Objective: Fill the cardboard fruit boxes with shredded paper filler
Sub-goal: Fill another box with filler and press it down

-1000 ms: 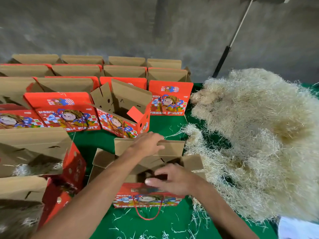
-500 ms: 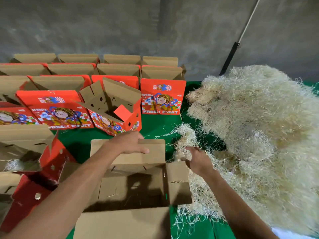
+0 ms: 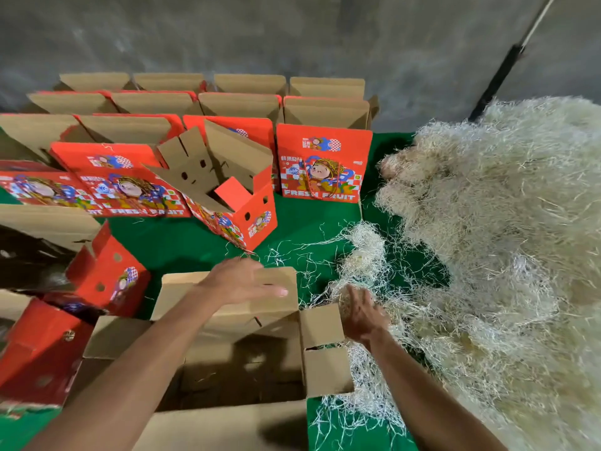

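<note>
An open cardboard fruit box [image 3: 240,369] stands right in front of me, its flaps spread and its brown inside bare. My left hand [image 3: 240,281] lies flat on the far flap with straight fingers. My right hand [image 3: 362,315] is just past the box's right flap, fingers loosely extended into a small clump of shredded paper [image 3: 364,252]. I cannot see it gripping any strands. The big heap of pale shredded paper filler [image 3: 504,239] covers the right side of the green table cover [image 3: 182,236].
A tilted open red box [image 3: 224,190] sits behind my box, and an upright red box [image 3: 323,164] stands to its right. Rows of open boxes fill the back and left. Another red box [image 3: 104,275] stands close on the left. A dark pole [image 3: 500,73] leans on the wall.
The box's flaps have gone from folded in to spread open. My right hand left the box and went right into the shredded paper. My left hand stayed on the far flap.
</note>
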Demonstrator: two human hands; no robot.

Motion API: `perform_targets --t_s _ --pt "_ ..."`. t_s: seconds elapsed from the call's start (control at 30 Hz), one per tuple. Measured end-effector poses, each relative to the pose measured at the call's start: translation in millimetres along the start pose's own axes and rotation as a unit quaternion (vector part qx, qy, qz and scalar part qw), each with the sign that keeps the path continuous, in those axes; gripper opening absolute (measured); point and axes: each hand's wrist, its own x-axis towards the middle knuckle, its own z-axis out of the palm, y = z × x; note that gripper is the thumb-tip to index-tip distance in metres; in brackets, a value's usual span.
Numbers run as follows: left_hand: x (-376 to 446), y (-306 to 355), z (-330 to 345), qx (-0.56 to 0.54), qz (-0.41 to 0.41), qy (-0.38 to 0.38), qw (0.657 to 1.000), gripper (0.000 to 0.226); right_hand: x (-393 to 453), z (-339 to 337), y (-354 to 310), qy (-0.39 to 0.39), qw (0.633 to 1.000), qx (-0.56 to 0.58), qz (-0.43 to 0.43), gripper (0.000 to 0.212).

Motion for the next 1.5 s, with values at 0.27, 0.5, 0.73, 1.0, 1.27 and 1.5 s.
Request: perform_targets --t_s 0.27,0.5,0.73,1.0,1.27,1.5 --pt "-8 1 11 0.016 0.022 0.046 0.999 0.122 7 6 -10 0.033 0.999 -0.027 -0.008 0.044" --pt "-19 9 -8 -0.054 0.052 0.087 0.993 0.078 5 -69 -24 0.128 0.971 0.204 -0.012 0.058" --pt "-34 36 -11 -0.218 0.134 0.119 0.959 0.042 -64 -186 -61 0.276 0.852 0.436 -0.092 0.062" --pt "-47 80 -46 -0.862 -0.073 0.032 0.500 0.025 -154 -242 -144 0.236 0.746 0.601 -0.162 0.036" --pt "-61 44 -47 -0.948 -0.068 -0.064 0.305 0.078 -174 -237 -200 0.098 0.685 0.685 -0.227 0.014" --pt "-107 6 -55 -0.922 0.156 -0.135 0.327 0.089 -151 -130 -190 0.143 0.787 0.573 -0.176 0.063"
